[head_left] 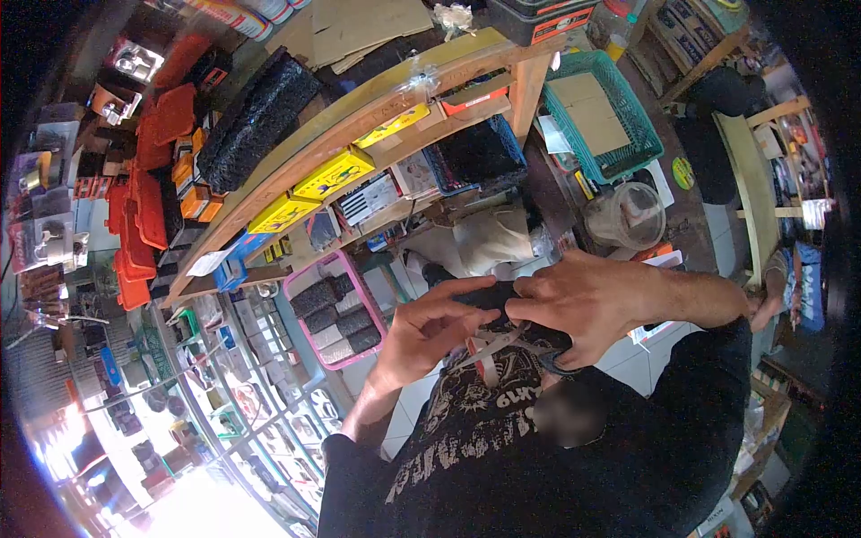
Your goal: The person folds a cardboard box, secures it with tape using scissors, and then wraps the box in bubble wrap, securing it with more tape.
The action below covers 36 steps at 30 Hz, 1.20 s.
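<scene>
In front of my chest, both hands meet at a small dark object (489, 300), its kind mostly hidden by my fingers. My left hand (430, 325) comes in from the left, thumb and fingers closed at the object's near edge. My right hand (583, 298) bends over its other side, fingers curled around it. A pale narrow strip (489, 350) hangs below the fingers against the black printed shirt (484, 403).
A pink basket (338, 360) of dark and grey bundles stands left of my hands. Beyond are a wooden shelf (359, 148) with yellow boxes (334, 173), a teal basket (647, 134) and a clear round tub (619, 235). Glass display shelves (233, 368) line the left.
</scene>
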Each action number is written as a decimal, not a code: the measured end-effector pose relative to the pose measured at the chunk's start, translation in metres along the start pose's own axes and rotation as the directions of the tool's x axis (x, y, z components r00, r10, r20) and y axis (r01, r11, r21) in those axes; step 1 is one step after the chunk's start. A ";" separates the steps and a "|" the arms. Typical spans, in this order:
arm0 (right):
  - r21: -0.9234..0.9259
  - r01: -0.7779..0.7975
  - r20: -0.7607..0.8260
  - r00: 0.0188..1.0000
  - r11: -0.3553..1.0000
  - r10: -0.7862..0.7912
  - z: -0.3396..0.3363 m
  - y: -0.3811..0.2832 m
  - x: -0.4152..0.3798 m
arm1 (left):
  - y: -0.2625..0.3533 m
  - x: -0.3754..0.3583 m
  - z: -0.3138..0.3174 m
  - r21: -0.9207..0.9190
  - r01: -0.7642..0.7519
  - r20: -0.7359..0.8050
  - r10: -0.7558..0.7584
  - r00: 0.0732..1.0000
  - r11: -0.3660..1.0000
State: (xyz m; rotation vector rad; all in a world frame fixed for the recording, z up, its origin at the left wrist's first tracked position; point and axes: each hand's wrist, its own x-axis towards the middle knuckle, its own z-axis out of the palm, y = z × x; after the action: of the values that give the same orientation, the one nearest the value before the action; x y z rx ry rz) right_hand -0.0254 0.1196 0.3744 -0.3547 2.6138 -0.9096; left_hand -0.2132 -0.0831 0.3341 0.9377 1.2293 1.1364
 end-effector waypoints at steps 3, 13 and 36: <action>0.022 0.012 -0.081 0.997 1.000 -0.010 0.003 0.004 -0.008 | -0.014 0.002 0.008 -0.378 -0.015 -0.064 -0.010 0.998 0.926; 0.166 -0.372 -0.505 0.764 0.913 0.402 -0.048 0.023 -0.026 | -0.070 -0.011 0.020 0.191 -0.176 -0.044 0.188 0.981 0.966; -0.216 -0.646 -0.919 0.389 0.732 0.072 -0.204 0.148 0.218 | -0.080 -0.028 0.002 0.300 -0.304 -0.256 0.383 0.888 0.904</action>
State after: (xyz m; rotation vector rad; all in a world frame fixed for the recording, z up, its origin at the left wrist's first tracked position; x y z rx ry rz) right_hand -0.3230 0.2696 0.3773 0.8774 3.6234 -0.0430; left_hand -0.1993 -0.1268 0.2625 1.2421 1.5278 1.4763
